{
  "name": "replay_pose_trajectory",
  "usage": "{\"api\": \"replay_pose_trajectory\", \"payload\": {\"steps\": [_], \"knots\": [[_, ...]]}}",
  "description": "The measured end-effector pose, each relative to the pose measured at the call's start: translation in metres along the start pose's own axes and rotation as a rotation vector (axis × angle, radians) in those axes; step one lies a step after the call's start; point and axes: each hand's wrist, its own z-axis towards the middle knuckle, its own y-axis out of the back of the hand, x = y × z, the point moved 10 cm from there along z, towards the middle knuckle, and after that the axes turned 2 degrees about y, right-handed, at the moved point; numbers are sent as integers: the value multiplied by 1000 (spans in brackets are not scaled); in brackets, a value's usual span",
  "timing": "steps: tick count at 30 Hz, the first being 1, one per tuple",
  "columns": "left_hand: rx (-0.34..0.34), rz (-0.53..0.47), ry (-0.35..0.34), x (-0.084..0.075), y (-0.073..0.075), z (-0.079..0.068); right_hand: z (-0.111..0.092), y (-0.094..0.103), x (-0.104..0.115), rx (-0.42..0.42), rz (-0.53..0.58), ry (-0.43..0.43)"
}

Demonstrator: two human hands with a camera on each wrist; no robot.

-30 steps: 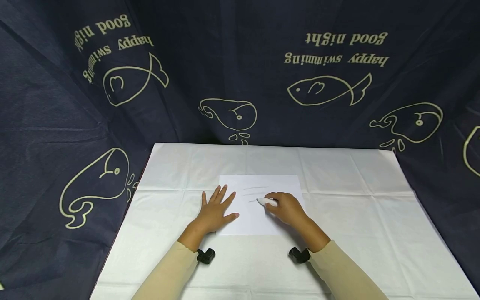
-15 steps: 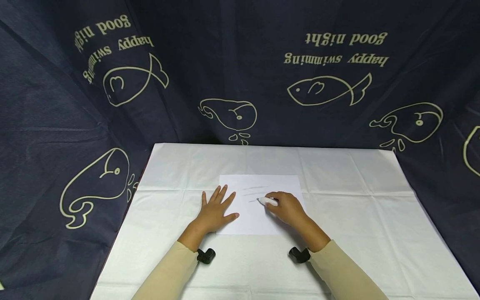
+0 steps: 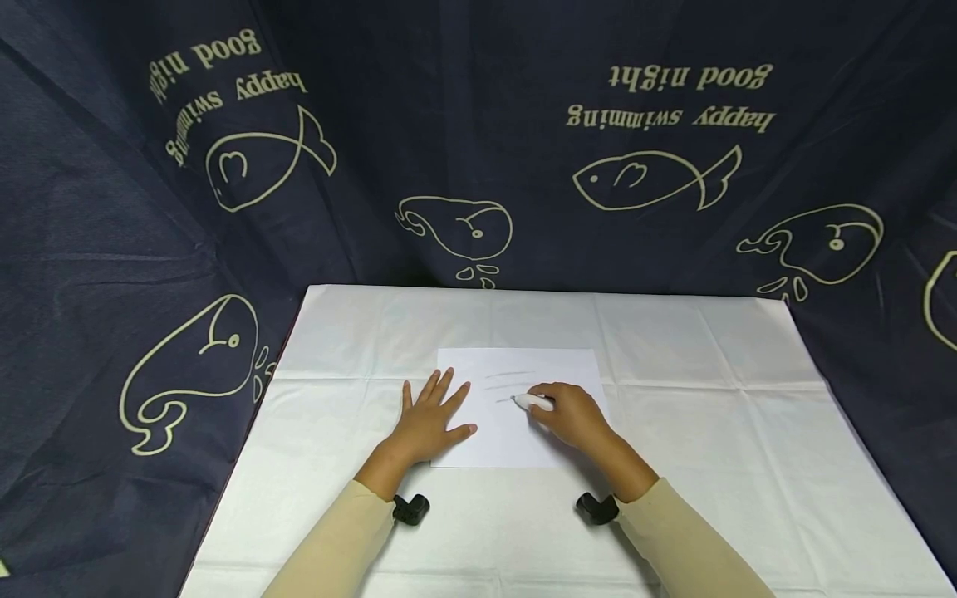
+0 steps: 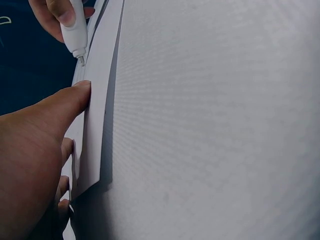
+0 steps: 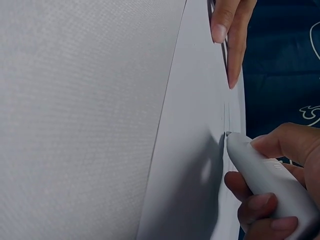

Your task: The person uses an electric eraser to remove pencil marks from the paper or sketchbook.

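A sheet of white paper [image 3: 497,448] lies on the cloth, bearing two thin grey lines [image 3: 508,385] and a shorter third stroke below them. My left hand [image 3: 422,428] rests on the paper's left part, fingers spread. On the right, my right hand [image 3: 574,417] grips a thick white pen-shaped tool [image 3: 534,402] between thumb and fingers. Its narrow grey tip [image 5: 228,133] is right at the paper, by the right end of the short stroke. In the left wrist view the tool [image 4: 75,32] tapers to that tip, beyond my left thumb [image 4: 80,92].
A white cloth [image 3: 695,440] with fold creases covers the table. Behind and to the left hangs a dark blue curtain [image 3: 538,249] printed with fish and whales. Black wrist cameras [image 3: 410,510] sit under both wrists, by beige sleeves.
The tool's tip has shifted very slightly right and then back left at the short stroke. My left hand and the paper stay where they were.
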Motion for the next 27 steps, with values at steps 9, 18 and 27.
{"api": "replay_pose_trajectory", "payload": {"steps": [9, 18, 27], "knots": [[-2, 1, -1, 0, -1, 1, 1, -1, 1, 0, 3, -5], [-3, 3, 1, 1, -1, 1, 1, 1, -1, -16, -21, -2], [0, 8, 2, 0, -1, 1, 0, 4, -5, -29, -21, -5]]}}
